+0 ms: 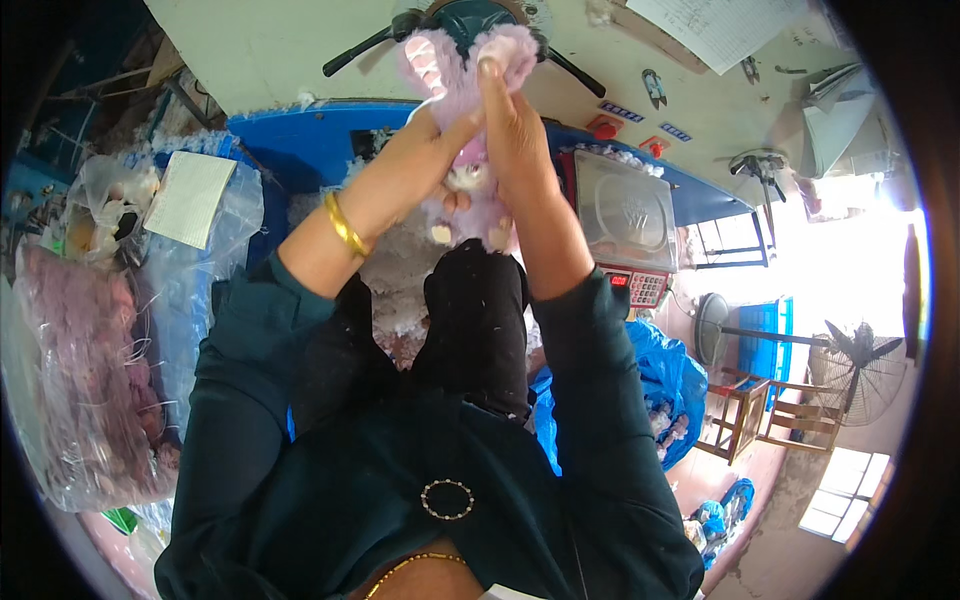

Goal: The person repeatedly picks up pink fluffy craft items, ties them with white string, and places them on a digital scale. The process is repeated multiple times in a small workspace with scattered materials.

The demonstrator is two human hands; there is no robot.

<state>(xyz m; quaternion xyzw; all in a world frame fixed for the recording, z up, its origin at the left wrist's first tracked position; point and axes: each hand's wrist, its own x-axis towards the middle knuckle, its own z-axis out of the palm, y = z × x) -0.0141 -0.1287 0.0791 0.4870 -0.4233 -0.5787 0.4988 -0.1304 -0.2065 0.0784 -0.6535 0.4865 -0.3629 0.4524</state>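
A lilac plush rabbit (486, 216) with long fuzzy ears is held upright at the front edge of the pale green worktop, above my knees. My left hand (415, 160) is closed round its left side, with fingertips showing at its belly. On the other side, my right hand (512, 140) grips it, the thumb pressed against the base of the right ear. White lacing or stitching crosses the pink inside of the left ear. Right behind the ears stands a dark green machine head (475, 18) with black bars sticking out at both sides. My hands hide much of the rabbit's middle.
A scale (640, 287) with a clear tray sits right of my knees. Red buttons (605, 127) and thread snips (653, 88) are on the worktop. At left, a clear bag of pink plush pieces (80, 370) lies by a notebook (192, 198). White stuffing (398, 270) covers the area below.
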